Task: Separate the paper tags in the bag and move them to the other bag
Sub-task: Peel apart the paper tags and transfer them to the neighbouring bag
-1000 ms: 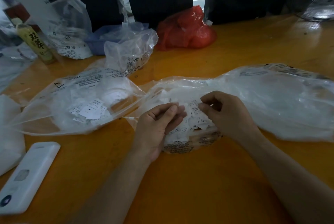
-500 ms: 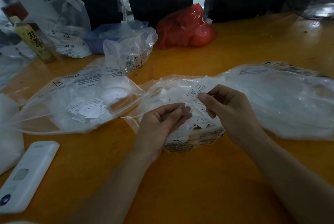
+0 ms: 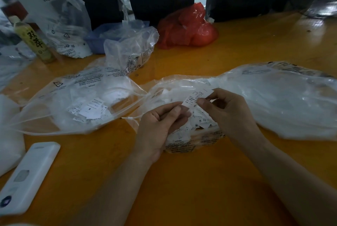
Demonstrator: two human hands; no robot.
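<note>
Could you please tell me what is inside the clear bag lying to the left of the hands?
Inside the left clear bag lie loose white paper tags, one showing an S. Crumpled plastic blurs whatever lies deeper.

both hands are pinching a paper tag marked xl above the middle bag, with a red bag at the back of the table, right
Not quite. In the head view the paper tag pinched between the left hand and right hand is marked S, not XL. It is above the middle bag, and the red bag does sit at the back.
</note>
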